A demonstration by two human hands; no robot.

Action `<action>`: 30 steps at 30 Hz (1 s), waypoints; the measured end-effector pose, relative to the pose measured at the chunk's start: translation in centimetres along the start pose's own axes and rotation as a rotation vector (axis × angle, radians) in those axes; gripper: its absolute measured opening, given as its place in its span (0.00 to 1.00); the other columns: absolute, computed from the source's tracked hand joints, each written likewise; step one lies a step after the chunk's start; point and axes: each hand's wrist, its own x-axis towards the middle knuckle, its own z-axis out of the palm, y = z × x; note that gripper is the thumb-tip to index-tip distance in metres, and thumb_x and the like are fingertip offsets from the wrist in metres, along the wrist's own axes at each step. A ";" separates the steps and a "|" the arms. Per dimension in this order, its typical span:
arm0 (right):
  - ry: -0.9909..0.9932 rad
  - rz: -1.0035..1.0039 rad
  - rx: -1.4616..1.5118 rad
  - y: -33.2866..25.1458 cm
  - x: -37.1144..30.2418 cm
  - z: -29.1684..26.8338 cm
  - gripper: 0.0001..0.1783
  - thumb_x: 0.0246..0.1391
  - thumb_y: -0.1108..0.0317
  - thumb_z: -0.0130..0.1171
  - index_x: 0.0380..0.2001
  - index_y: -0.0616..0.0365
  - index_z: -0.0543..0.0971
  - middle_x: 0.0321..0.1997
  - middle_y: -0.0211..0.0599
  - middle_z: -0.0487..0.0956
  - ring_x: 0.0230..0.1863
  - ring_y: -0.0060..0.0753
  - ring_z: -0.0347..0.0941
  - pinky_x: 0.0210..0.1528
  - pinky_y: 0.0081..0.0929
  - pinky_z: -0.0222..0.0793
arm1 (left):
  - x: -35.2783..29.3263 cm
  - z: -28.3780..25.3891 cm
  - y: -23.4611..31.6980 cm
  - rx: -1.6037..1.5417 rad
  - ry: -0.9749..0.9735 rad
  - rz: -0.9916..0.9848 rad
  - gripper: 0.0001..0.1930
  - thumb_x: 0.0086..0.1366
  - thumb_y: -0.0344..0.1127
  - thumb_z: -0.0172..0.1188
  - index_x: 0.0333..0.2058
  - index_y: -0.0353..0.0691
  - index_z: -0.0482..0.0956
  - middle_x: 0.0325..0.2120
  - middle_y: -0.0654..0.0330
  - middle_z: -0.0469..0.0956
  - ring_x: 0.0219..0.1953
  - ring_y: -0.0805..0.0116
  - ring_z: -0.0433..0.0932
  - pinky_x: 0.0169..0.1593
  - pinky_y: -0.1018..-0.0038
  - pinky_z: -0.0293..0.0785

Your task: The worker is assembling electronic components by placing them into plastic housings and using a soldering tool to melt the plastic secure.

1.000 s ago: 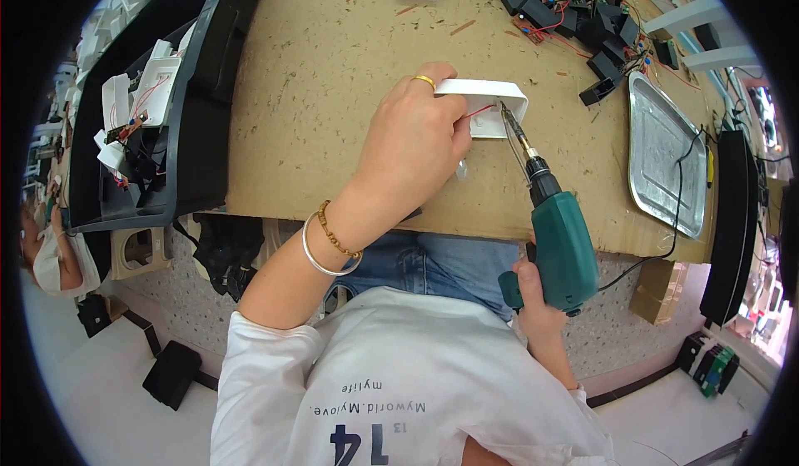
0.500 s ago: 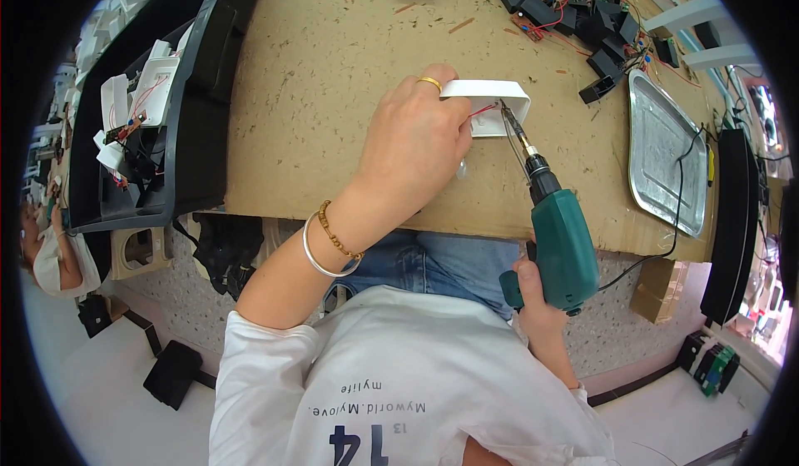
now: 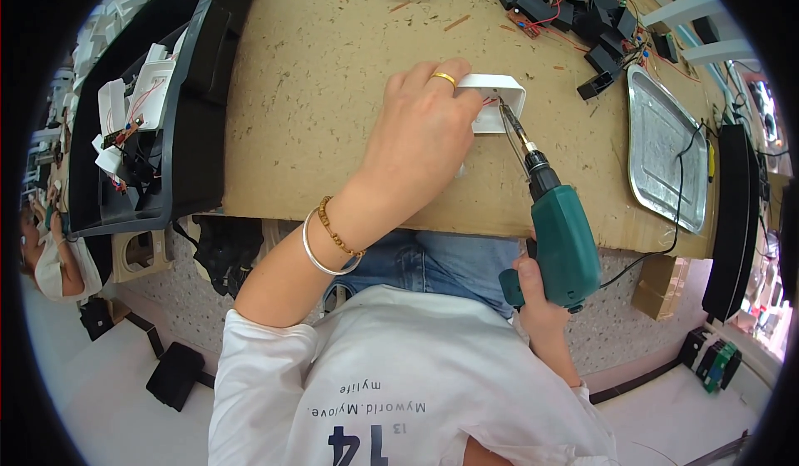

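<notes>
My left hand (image 3: 426,129) is closed on a white open plastic housing (image 3: 509,83), gripping its left end above the cardboard-covered table. Thin red wires (image 3: 489,101) run inside the housing, and my fingers hide part of it. From the lower right, my right hand (image 3: 539,295) grips the handle of a green corded soldering gun (image 3: 566,241). Its dark tip, with a thin feed guide alongside, reaches into the housing near the wires. Whether the tip touches anything there is too small to tell.
A black crate (image 3: 200,108) with white housings and wired boards stands at the left. A metal tray (image 3: 666,154) lies at the right, crossed by a black cord. Black cases and circuit boards (image 3: 574,17) are heaped at the far right. Another person (image 3: 58,250) sits far left.
My left hand has shifted slightly, its fingers now further over the housing. The housing has moved a little left and away from me, while the soldering gun's tip stays inside it.
</notes>
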 end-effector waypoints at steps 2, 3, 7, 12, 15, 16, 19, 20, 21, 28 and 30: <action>-0.002 -0.005 0.005 0.1 0.1 0.0 0.22 0.53 0.68 0.57 0.51 0.64 0.69 0.40 0.34 0.75 0.32 0.21 0.70 0.38 0.21 0.68 | 0.0 0.0 0.0 0.008 -0.011 -0.004 0.03 0.50 0.26 0.58 0.23 0.34 0.74 0.42 0.53 0.74 0.39 0.54 0.72 0.44 0.63 0.68; -0.002 -0.018 -0.016 0.1 0.1 0.0 0.22 0.53 0.68 0.57 0.51 0.64 0.69 0.41 0.34 0.75 0.33 0.20 0.70 0.38 0.22 0.68 | 0.0 -0.1 0.0 0.012 -0.019 -0.003 0.02 0.50 0.26 0.58 0.23 0.34 0.75 0.42 0.53 0.74 0.38 0.54 0.72 0.44 0.63 0.68; 0.026 -0.019 0.012 -0.1 0.2 0.2 0.22 0.53 0.68 0.57 0.51 0.64 0.70 0.42 0.35 0.75 0.33 0.20 0.71 0.38 0.22 0.68 | 0.3 -0.2 0.1 0.033 -0.071 -0.003 0.02 0.50 0.26 0.58 0.24 0.35 0.75 0.41 0.54 0.73 0.38 0.55 0.71 0.43 0.64 0.68; 0.001 -0.025 -0.033 0.0 0.2 -0.2 0.22 0.53 0.68 0.58 0.50 0.64 0.70 0.42 0.36 0.75 0.34 0.21 0.71 0.40 0.23 0.68 | 0.3 -0.2 0.2 0.031 -0.072 -0.015 0.02 0.50 0.26 0.58 0.24 0.36 0.76 0.40 0.55 0.73 0.38 0.55 0.71 0.43 0.64 0.68; 0.038 -0.070 -0.022 -0.1 0.7 0.4 0.21 0.49 0.68 0.61 0.46 0.65 0.71 0.33 0.33 0.74 0.29 0.21 0.70 0.35 0.20 0.66 | 0.3 -0.2 0.2 0.035 -0.081 -0.023 0.02 0.50 0.26 0.58 0.24 0.35 0.76 0.40 0.55 0.73 0.38 0.55 0.71 0.43 0.64 0.68; 0.086 -0.114 0.000 -0.3 0.9 0.7 0.21 0.45 0.69 0.65 0.42 0.67 0.72 0.24 0.30 0.73 0.24 0.21 0.68 0.30 0.18 0.65 | 0.2 -0.2 0.2 0.037 -0.085 -0.026 0.02 0.50 0.26 0.57 0.24 0.35 0.76 0.40 0.55 0.73 0.38 0.55 0.71 0.43 0.64 0.68; 0.088 -0.109 -0.020 -0.4 1.0 0.8 0.21 0.45 0.69 0.65 0.42 0.67 0.72 0.25 0.30 0.73 0.24 0.21 0.68 0.30 0.18 0.65 | 0.3 -0.2 0.2 0.031 -0.089 -0.034 0.02 0.50 0.26 0.57 0.24 0.35 0.76 0.39 0.55 0.73 0.38 0.56 0.71 0.42 0.64 0.68; 0.088 -0.109 -0.020 -0.5 1.1 0.8 0.21 0.45 0.69 0.65 0.42 0.67 0.72 0.25 0.30 0.73 0.24 0.21 0.68 0.30 0.18 0.65 | 0.3 -0.2 0.2 0.032 -0.089 -0.034 0.02 0.50 0.26 0.57 0.24 0.35 0.76 0.39 0.55 0.73 0.38 0.56 0.71 0.42 0.64 0.68; 0.087 -0.124 -0.042 -0.6 1.2 0.8 0.21 0.44 0.70 0.65 0.42 0.66 0.72 0.26 0.30 0.73 0.25 0.21 0.68 0.31 0.18 0.65 | 0.2 -0.2 0.2 0.035 -0.084 -0.032 0.02 0.50 0.26 0.57 0.24 0.35 0.76 0.39 0.55 0.73 0.38 0.56 0.71 0.42 0.64 0.68; -0.008 -0.004 -0.013 -0.5 0.7 0.1 0.20 0.51 0.68 0.60 0.46 0.64 0.71 0.40 0.35 0.74 0.35 0.24 0.71 0.38 0.23 0.69 | 0.3 -0.2 0.2 0.036 -0.082 -0.032 0.02 0.50 0.26 0.57 0.25 0.35 0.76 0.40 0.55 0.73 0.38 0.56 0.71 0.43 0.64 0.68; -0.011 -0.035 -0.039 -0.2 0.8 -0.1 0.20 0.51 0.68 0.60 0.46 0.64 0.71 0.40 0.35 0.74 0.34 0.24 0.72 0.37 0.22 0.69 | 0.2 -0.1 0.1 0.035 -0.085 -0.024 0.04 0.49 0.26 0.56 0.26 0.36 0.77 0.39 0.54 0.73 0.39 0.57 0.70 0.42 0.64 0.67</action>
